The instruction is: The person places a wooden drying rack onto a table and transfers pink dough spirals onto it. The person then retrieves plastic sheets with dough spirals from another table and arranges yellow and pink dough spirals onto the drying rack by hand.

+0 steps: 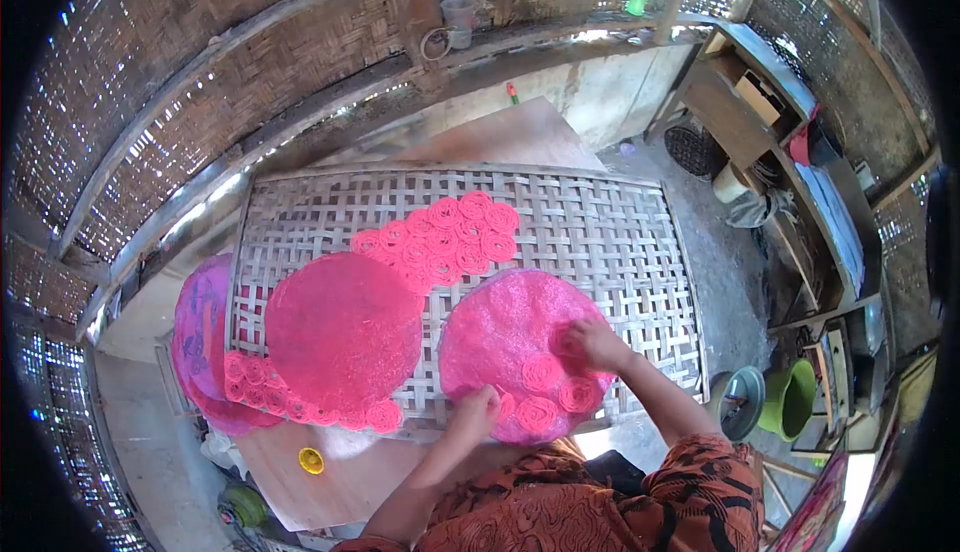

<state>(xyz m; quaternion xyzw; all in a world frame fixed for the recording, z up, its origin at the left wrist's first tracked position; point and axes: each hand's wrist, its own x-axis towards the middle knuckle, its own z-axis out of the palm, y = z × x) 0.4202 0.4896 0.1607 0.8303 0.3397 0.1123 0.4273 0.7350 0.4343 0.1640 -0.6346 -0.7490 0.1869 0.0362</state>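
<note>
Lattice rack [600, 232] w/ rnd pink coils [539, 373]

Woven rack [600, 232], pink discs [345, 327], pink coils [441, 215]

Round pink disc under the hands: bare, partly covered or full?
Partly covered: pink coils lie on the near part of the disc, close to the left hand and right hand; its far part is bare.

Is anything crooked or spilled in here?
The brown board looks crooked: its corner pokes out at an angle past the far edge of the woven rack. I can't see any spills.
</note>
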